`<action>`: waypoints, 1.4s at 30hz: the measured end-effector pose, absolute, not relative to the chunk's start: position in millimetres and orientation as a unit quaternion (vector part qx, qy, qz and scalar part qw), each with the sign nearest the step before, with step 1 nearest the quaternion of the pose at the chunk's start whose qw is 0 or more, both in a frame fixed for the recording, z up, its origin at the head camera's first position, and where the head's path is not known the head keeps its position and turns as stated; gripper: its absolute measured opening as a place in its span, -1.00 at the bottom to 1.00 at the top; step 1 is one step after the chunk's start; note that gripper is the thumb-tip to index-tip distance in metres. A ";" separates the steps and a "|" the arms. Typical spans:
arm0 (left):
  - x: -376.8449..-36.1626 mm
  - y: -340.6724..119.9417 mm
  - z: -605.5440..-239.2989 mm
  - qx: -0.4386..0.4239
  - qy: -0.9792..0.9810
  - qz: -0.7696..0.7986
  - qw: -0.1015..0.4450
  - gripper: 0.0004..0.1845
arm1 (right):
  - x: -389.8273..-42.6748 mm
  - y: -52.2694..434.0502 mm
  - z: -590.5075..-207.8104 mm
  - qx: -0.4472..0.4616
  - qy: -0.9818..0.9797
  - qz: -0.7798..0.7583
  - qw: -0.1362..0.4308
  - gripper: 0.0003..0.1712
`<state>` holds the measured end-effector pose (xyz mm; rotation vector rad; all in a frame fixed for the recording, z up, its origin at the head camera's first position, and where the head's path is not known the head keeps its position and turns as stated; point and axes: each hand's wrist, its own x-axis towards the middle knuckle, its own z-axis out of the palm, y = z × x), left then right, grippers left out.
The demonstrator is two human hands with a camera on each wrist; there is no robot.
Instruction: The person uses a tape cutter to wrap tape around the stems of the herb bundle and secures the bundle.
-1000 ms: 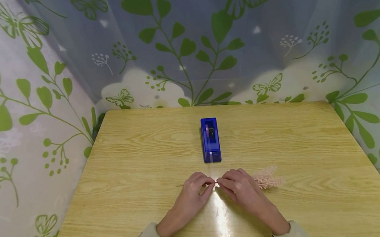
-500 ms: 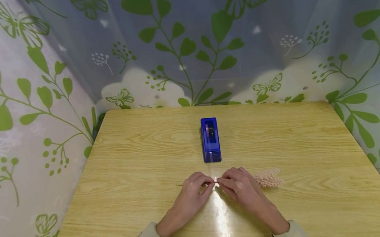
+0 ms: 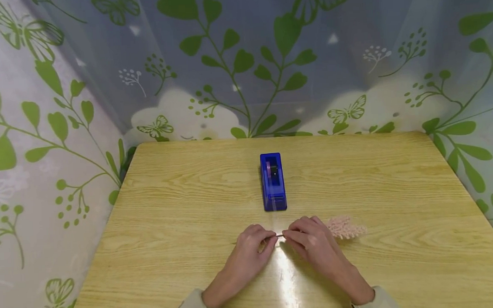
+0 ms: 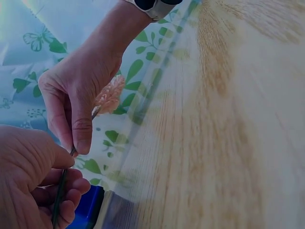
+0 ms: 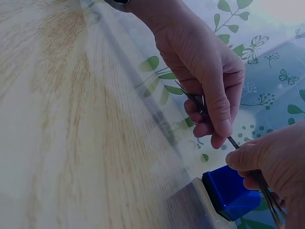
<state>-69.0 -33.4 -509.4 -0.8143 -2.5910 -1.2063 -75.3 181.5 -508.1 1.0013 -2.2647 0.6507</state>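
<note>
The tape dispenser (image 3: 272,182) stands on the table (image 3: 399,188), about midway across and lying lengthwise front to back. Just before it, nearer the person, the left hand (image 3: 251,247) and right hand (image 3: 309,241) meet on one thin stem (image 3: 278,236). The stem's tufted sprig (image 3: 345,228) lies on the table right of the dispenser's near end.

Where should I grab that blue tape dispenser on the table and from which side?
Grip the blue tape dispenser across its two long sides near the middle, coming from above. It is narrow and long, pointing away from you, with bare wooden table on both sides; the near end probably has the cutter, so avoid it.
</note>
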 end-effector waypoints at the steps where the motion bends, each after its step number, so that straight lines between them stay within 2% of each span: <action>1: -69.0 -33.5 -509.3 -0.271 -0.871 -0.400 0.082 -0.94 | -75.2 181.5 -507.8 0.373 -0.848 0.244 0.286 -0.75; 5: -68.9 -33.5 -508.4 -0.268 -0.877 -0.393 0.073 -0.92 | -75.0 182.1 -508.0 0.368 -0.851 0.247 0.283 -0.78; 11: -69.6 -34.4 -508.4 -0.270 -0.869 -0.408 0.073 -0.93 | -75.7 183.3 -510.3 0.369 -0.843 0.261 0.293 -0.96; 15: -70.4 -35.3 -509.1 -0.272 -0.863 -0.419 0.079 -0.94 | -75.9 183.1 -509.5 0.368 -0.839 0.273 0.295 -0.95; 21: -71.6 -35.8 -509.2 -0.275 -0.860 -0.420 0.091 -0.94 | -75.8 182.1 -508.4 0.357 -0.845 0.270 0.293 -0.74; 23: -72.1 -35.9 -509.1 -0.275 -0.860 -0.420 0.095 -0.94 | -75.7 182.0 -508.8 0.355 -0.848 0.267 0.291 -0.75; 27: -72.5 -35.9 -509.2 -0.275 -0.859 -0.419 0.103 -0.94 | -74.7 182.1 -509.9 0.349 -0.862 0.242 0.276 -0.91; 36: -72.4 -36.9 -512.5 -0.279 -0.854 -0.422 0.118 -0.93 | -69.9 179.9 -508.8 0.332 -0.897 0.165 0.240 -0.85; 42: -72.4 -37.3 -514.3 -0.275 -0.855 -0.423 0.119 -0.92 | -68.3 176.9 -508.0 0.325 -0.900 0.154 0.247 -0.89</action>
